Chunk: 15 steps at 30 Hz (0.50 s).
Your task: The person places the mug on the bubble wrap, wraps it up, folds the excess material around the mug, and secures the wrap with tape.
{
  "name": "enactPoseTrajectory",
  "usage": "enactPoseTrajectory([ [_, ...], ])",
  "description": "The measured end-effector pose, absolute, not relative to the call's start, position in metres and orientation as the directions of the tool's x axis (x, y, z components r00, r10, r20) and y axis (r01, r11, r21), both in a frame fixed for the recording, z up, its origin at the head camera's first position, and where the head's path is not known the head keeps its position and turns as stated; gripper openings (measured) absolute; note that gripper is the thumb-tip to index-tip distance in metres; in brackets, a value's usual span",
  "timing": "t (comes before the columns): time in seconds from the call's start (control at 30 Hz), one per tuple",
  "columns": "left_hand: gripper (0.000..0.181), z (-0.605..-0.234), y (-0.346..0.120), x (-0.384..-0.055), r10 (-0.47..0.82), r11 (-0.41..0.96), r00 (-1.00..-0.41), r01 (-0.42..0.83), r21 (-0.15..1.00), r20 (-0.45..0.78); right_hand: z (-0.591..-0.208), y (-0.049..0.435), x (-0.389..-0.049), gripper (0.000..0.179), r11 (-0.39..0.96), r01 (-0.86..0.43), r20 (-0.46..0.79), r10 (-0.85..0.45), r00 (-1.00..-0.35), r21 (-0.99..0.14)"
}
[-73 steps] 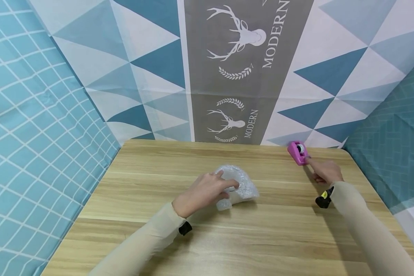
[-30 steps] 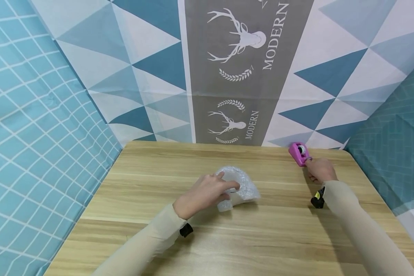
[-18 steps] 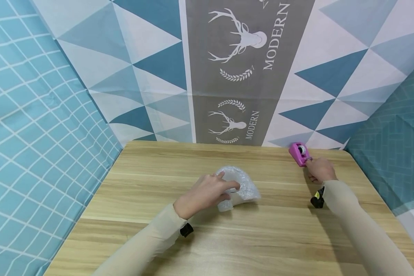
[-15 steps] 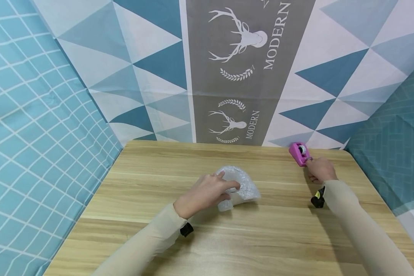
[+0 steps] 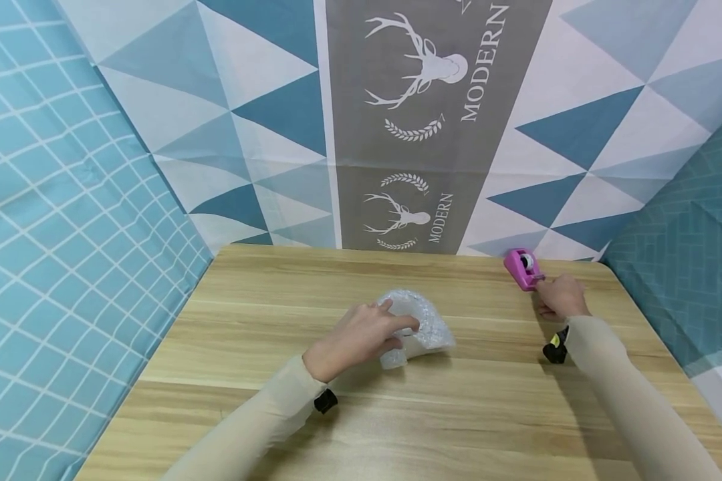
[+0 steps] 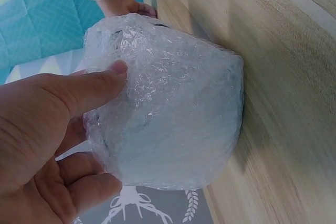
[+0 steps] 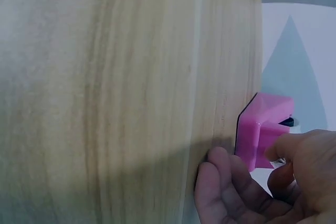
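Observation:
In the middle of the table lies a bundle wrapped in clear bubble wrap [image 5: 428,322]; whatever is inside cannot be made out. My left hand [image 5: 361,334] grips it from its left side, thumb on one face and fingers curled behind, as the left wrist view shows with the bundle [image 6: 173,103] resting against the wood. At the far right stands a pink tape dispenser [image 5: 520,268] with a roll of tape in it. My right hand [image 5: 561,297] is at its cutter end, where thumb and forefinger pinch a shiny bit of tape [image 7: 279,162]. The remaining fingers curl beside the dispenser's base.
The wooden table [image 5: 313,280] ends at a patterned wall sheet [image 5: 409,133] behind the dispenser. Blue tiled sheets [image 5: 66,200] close off the left side and teal ones the right. A dark wrist camera [image 5: 555,347] sits below the right wrist.
My right hand moved left and closer to the dispenser's cutter, its outstretched forefinger drawing in to a pinch; lately it shifts very slightly right. The left hand and bundle stay put.

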<state>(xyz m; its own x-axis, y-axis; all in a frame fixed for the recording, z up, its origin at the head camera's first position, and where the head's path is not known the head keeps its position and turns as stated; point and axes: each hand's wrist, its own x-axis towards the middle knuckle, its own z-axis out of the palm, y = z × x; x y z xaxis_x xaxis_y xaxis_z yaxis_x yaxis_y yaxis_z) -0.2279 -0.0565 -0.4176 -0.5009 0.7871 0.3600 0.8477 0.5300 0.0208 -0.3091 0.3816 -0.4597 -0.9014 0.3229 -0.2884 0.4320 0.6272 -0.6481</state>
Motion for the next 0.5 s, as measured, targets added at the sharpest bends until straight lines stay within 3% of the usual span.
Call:
enactPoseTrajectory([
  [0.17,0.036,-0.417,-0.058,-0.228,0.785,0.528,-0.502,0.849,0.031,0.363,-0.466,0.389,-0.308,0.024,0.674,0.390,-0.254,0.297,-0.921,-0.627],
  [0.5,0.035,-0.417,-0.060,-0.229,0.779,0.539,-0.508,0.842,0.023,0.367,-0.454,0.372,-0.295,0.046,0.714,0.351,-0.291,0.211,-0.933,-0.606],
])
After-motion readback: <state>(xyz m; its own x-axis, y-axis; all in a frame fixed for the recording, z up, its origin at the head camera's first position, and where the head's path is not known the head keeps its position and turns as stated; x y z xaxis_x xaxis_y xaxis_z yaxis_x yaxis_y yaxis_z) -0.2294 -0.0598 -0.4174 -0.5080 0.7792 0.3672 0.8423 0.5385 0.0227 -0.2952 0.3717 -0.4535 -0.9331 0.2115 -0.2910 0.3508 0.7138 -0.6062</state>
